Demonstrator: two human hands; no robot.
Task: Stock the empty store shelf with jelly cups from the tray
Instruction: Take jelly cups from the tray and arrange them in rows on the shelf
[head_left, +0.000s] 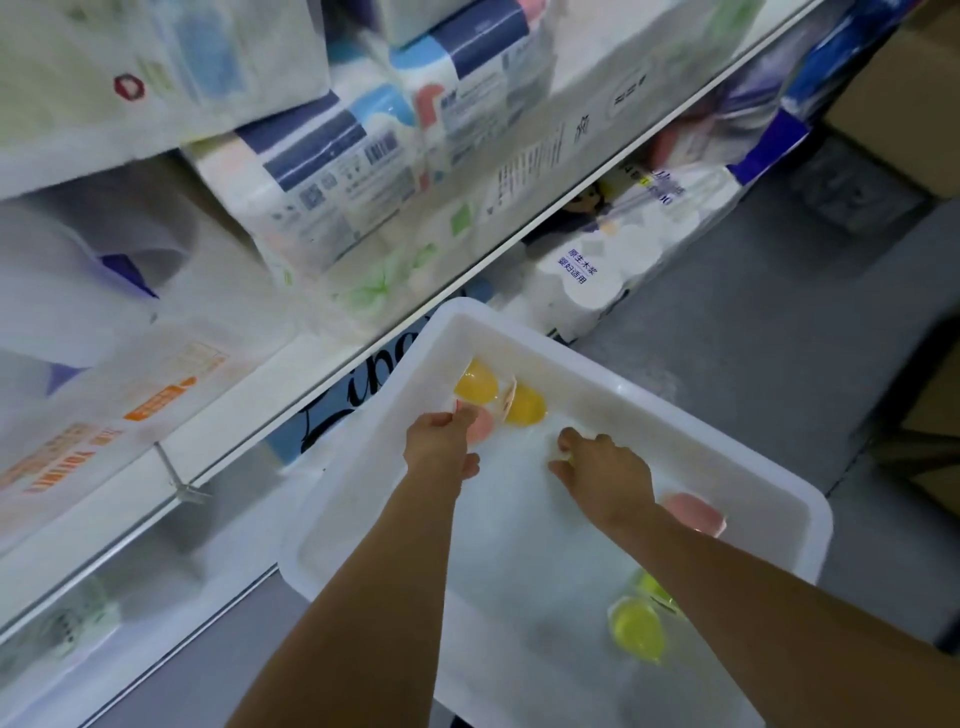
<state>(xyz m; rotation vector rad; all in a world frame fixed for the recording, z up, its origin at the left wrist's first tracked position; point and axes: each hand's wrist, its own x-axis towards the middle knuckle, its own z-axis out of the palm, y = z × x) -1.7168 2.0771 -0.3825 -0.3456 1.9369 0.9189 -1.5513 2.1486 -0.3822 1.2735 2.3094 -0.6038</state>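
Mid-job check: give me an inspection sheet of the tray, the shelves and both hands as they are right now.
Surface: white tray on the grey floor, beside the shelving.
Job's things: two yellow jelly cups and a pink cup at the tray's far end; another pink cup at the right wall; two green cups near the right forearm.
Clutter: tissue packs fill the upper shelf; paper rolls below.
Grippers: left hand reaches to the far pink cup; right hand curls over something pale, identity unclear.
Cables: nothing seen.
Surroundings: cardboard boxes at right.
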